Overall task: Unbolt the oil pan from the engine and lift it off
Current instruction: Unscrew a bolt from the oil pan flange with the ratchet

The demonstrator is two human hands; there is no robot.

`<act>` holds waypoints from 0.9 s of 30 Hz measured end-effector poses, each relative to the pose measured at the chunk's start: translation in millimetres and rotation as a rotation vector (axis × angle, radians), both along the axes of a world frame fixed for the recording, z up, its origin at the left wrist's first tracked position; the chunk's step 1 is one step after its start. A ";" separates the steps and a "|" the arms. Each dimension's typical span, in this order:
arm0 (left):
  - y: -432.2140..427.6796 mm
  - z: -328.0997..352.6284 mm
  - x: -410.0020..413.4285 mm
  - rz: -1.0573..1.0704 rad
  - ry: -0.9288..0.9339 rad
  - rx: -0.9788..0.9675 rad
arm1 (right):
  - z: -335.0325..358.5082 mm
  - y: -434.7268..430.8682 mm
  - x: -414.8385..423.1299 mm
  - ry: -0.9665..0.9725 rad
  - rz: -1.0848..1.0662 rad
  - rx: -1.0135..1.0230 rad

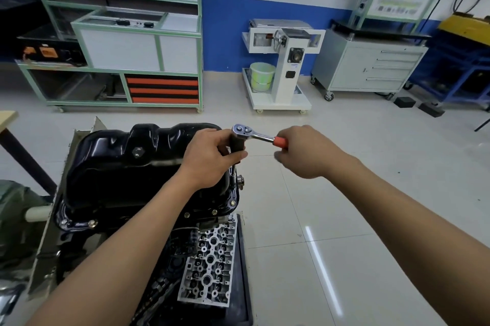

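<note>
Centre of frame, left hand [209, 158]: curled round the dark shaft under the ratchet's head.
Right hand [307, 153]: just right of centre, gripping the orange handle.
Ratchet [254, 134]: handle level, extension [233, 174] upright, reaching down to the pan's right flange.
Oil pan [119, 166]: black, left of centre, seated on the engine [209, 259]; bolts [214, 211] in its near flange.

My L hand [209, 158] wraps the black upper part of the extension [236, 142], right under the ratchet [252, 134] head. R hand [307, 150] grips the ratchet's orange handle, out to the right. Extension runs down to the oil pan [119, 166] flange, right edge. Bolts [214, 211] sit along the near flange; cyl. head [209, 264] shows below.
</note>
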State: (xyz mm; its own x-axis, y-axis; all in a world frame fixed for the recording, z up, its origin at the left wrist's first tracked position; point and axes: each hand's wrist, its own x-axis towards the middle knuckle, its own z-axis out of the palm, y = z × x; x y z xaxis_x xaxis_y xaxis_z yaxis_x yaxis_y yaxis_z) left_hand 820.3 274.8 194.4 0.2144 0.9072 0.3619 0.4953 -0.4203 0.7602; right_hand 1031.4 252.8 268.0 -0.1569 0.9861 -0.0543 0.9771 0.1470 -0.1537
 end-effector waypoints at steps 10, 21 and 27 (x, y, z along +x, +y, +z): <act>-16.9 -10.3 26.4 0.156 0.044 0.256 | -7.8 -39.7 -38.3 0.772 -0.091 -0.473; -0.8 -12.6 -20.3 -0.048 0.953 0.312 | -1.1 -20.0 -44.2 0.575 0.061 0.037; -4.9 -6.3 -15.0 -0.046 1.088 0.236 | 2.4 -13.0 -33.1 0.436 0.181 0.091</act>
